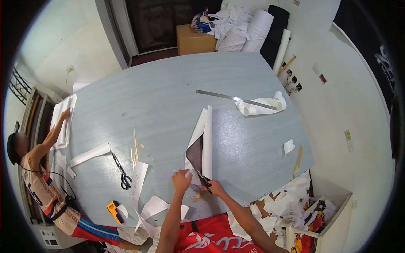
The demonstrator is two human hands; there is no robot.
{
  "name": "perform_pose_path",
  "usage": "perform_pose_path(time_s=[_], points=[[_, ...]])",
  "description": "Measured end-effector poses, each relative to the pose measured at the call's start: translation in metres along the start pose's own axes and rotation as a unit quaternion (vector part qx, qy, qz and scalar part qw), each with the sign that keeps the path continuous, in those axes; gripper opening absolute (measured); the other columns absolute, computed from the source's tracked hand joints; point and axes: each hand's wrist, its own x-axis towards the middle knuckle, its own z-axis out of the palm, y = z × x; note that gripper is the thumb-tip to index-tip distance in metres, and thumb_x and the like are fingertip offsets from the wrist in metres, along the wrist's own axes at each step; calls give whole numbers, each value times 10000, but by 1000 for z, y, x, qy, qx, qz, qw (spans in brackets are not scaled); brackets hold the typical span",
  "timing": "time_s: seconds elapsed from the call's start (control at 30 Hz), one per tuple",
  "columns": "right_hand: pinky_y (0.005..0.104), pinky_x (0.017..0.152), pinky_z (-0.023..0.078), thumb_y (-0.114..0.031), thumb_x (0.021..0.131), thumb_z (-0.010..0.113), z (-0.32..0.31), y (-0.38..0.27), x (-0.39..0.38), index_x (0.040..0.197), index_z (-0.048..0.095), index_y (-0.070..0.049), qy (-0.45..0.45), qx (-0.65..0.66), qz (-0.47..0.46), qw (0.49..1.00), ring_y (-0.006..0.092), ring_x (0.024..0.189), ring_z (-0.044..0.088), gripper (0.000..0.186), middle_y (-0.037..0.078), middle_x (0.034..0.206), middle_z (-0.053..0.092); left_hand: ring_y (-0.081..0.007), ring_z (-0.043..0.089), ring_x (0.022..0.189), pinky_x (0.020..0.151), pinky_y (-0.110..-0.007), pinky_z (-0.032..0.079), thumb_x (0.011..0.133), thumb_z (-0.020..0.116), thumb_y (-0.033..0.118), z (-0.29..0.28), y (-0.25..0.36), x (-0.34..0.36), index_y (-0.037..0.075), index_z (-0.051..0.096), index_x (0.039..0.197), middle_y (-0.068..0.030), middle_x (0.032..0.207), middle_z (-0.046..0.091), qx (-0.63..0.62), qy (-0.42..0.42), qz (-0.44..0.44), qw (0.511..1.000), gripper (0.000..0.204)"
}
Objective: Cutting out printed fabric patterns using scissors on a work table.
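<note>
My right hand point(215, 188) is wrapped round the handles of black-handled scissors point(205, 182) at the near side of the table. Their blades point away from me, at the near end of a long folded white sheet point(207, 139). The sheet has rolled edges, and a dark grey piece point(195, 154) shows in its fold. My left hand point(181, 180) is closed at the sheet's near left corner, left of the blades. The fingertips are partly hidden, but they appear to pinch the white material.
On the blue-grey table point(164, 92) lie a metal ruler point(217, 95) over a curled white sheet point(263, 109), second scissors point(125, 179), paper strips point(139, 185) and an orange-black handheld device point(114, 211). A co-worker point(42, 173) reaches over white cloth at left. A scrap bin point(333, 215) stands near right.
</note>
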Motion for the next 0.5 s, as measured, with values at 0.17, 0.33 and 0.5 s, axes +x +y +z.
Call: perform_pose_path(time_s=[0.17, 0.33, 0.5], points=[[398, 597, 451, -662, 709, 714, 0, -8, -7, 681, 629, -17, 5, -56, 10, 998, 296, 602, 595, 652, 146, 606, 586, -337, 575, 1003, 852, -438, 472, 772, 729, 367, 0, 0, 69, 65, 619, 1161, -133, 1055, 616, -104, 216, -14, 971, 505], [409, 620, 455, -741, 689, 667, -2, 16, -11, 712, 631, -8, 30, -86, -23, 996, 301, 655, 606, 734, 177, 660, 594, -278, 640, 777, 724, -392, 508, 789, 732, 301, 9, -12, 123, 21, 674, 1024, -127, 819, 676, -232, 77, -73, 967, 370], [391, 618, 445, -702, 736, 665, -10, -1, -4, 709, 632, -16, -85, -93, -8, 992, 254, 624, 578, 687, 130, 627, 577, -180, 617, 601, 570, -317, 495, 805, 724, 208, 9, -62, 124, -10, 707, 865, -100, 682, 666, -306, 68, -147, 938, 227]])
